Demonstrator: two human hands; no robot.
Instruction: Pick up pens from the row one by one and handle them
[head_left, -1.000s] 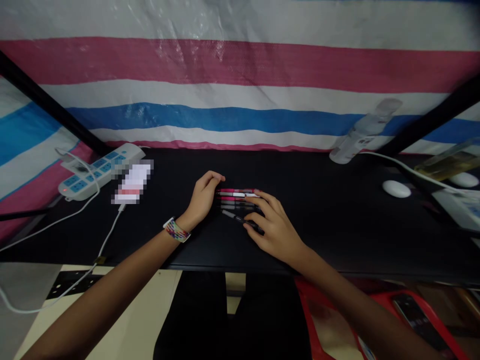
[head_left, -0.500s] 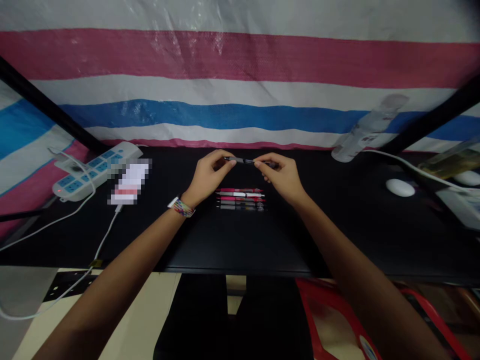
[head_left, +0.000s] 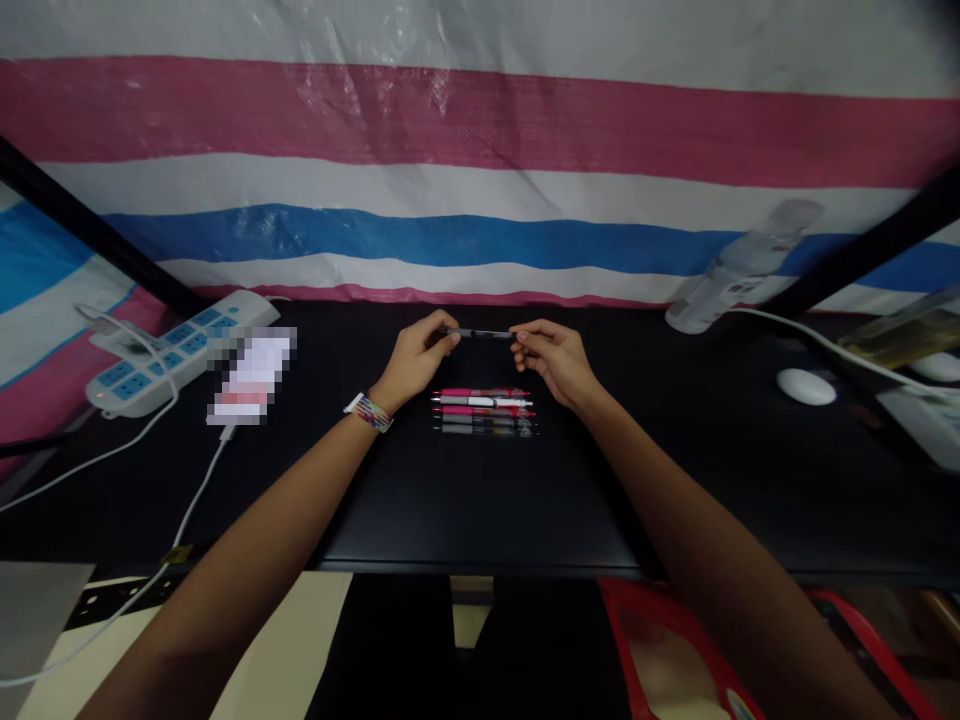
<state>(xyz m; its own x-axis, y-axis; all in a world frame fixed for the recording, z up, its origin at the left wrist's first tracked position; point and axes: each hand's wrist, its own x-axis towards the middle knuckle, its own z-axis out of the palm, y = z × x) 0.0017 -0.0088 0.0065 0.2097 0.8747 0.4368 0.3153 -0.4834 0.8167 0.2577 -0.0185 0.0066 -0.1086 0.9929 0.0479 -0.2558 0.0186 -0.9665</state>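
Note:
Over the black table (head_left: 480, 500), a slim dark pen (head_left: 480, 333) with a grey section lies level between my two hands. Its left end is closed in the thumb and fingers of my left hand (head_left: 418, 355), which wears a woven bracelet at the wrist. The fingertips of my right hand (head_left: 553, 357) pinch the thin right end. Just nearer to me, several pens lie side by side in a stack of rows: a pink pen (head_left: 480, 393), a white pen (head_left: 487, 402), another pink pen (head_left: 480, 412) and grey dark pens (head_left: 484, 430).
At the left are a white power strip (head_left: 172, 350) and a phone (head_left: 251, 375) on a white cable (head_left: 196, 495). A clear bottle (head_left: 739, 270) and a white mouse (head_left: 806, 387) stand to the right. Striped sheeting (head_left: 480, 120) hangs behind.
My right hand has shifted its grip to the pen's thin right end, its fingers looser; the dark piece that stuck out behind its fingers no longer shows. The view has tilted slightly.

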